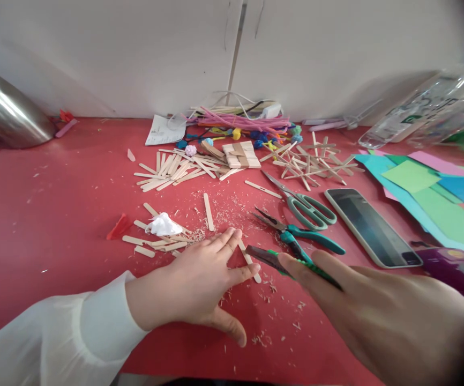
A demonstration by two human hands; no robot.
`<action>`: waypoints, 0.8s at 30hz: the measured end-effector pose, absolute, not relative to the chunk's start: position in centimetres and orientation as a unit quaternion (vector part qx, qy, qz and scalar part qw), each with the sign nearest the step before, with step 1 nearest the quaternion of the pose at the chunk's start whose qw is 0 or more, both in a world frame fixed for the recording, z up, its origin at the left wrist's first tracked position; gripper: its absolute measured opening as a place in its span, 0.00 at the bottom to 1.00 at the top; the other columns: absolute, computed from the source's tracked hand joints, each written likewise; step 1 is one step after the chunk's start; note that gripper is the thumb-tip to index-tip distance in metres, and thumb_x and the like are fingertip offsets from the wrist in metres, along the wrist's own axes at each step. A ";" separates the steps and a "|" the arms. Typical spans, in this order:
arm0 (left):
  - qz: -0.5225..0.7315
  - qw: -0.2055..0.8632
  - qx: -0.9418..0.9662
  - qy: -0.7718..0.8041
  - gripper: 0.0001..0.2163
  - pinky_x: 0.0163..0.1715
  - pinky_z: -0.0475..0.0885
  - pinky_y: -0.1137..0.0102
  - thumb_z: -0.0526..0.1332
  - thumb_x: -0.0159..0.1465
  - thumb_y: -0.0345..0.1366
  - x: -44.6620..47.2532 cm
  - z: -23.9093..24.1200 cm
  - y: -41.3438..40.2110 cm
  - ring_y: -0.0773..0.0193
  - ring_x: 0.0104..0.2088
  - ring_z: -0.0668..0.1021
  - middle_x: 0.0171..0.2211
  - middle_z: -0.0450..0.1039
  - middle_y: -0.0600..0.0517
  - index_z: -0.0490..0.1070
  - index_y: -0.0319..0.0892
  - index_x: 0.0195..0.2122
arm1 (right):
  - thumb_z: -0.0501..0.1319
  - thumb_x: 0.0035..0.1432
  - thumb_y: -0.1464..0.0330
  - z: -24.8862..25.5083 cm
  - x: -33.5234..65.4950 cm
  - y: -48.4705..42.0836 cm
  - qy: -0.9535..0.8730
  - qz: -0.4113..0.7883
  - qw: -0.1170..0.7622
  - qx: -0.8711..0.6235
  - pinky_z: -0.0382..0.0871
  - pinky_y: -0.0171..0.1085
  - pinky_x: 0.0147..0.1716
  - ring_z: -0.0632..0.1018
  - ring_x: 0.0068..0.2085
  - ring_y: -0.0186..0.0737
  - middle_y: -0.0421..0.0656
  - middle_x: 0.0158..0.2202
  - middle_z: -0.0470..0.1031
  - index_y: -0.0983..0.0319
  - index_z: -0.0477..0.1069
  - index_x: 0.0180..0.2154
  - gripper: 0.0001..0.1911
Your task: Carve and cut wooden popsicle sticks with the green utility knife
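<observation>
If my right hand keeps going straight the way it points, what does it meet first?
Most likely the wooden stick under the left hand; the green-handled cutter in the right hand points at it, though depth is unclear.

Red bench (55, 214) carried craft clutter. Loose sticks (171, 171) lay heaped mid-bench, crossed sticks (312, 163) to right. Scissors (304, 206) lay just beside pliers (296, 236), phone (372, 228) near them. Coloured paper (428, 198) fanned at right edge. Shavings (232, 209) were scattered around lone stick (248, 260). Crumpled tissue (163, 224) lay farther left.
</observation>
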State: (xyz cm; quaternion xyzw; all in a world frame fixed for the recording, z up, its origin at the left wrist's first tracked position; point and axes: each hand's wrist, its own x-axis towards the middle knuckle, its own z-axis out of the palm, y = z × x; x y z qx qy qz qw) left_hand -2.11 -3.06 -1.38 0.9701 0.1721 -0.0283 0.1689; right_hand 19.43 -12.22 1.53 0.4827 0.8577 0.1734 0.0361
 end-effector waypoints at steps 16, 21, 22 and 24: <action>-0.036 0.154 0.970 0.183 0.38 0.51 0.57 0.49 0.54 0.50 0.62 -2.0 -1.1 -3.1 0.38 0.59 0.51 0.61 0.44 0.33 0.58 0.45 0.57 | 0.46 0.53 0.78 1.1 20.6 -13.9 0.849 0.152 -0.010 0.506 0.51 0.31 0.05 0.67 0.12 0.28 0.44 0.38 0.76 0.58 0.58 0.56 0.28; -0.032 0.149 0.971 0.183 0.39 0.51 0.58 0.49 0.54 0.49 0.63 -2.0 -1.2 -3.1 0.38 0.59 0.51 0.61 0.44 0.33 0.58 0.44 0.57 | 0.47 0.51 0.77 0.8 20.7 -13.9 0.844 0.164 0.012 0.511 0.52 0.33 0.05 0.64 0.11 0.28 0.44 0.41 0.75 0.58 0.58 0.56 0.30; -0.030 0.150 0.971 0.184 0.38 0.51 0.58 0.49 0.54 0.50 0.63 -2.0 -1.3 -3.1 0.38 0.59 0.52 0.61 0.44 0.33 0.57 0.45 0.58 | 0.47 0.51 0.77 0.7 20.8 -13.9 0.842 0.161 0.011 0.515 0.52 0.33 0.05 0.63 0.10 0.28 0.44 0.41 0.75 0.58 0.57 0.57 0.30; -0.026 0.153 0.971 0.184 0.38 0.51 0.58 0.49 0.54 0.50 0.62 -2.0 -1.3 -3.1 0.38 0.59 0.52 0.61 0.44 0.33 0.57 0.45 0.58 | 0.47 0.51 0.76 0.7 20.9 -14.0 0.841 0.143 0.012 0.521 0.54 0.33 0.05 0.63 0.10 0.28 0.44 0.42 0.75 0.58 0.54 0.58 0.31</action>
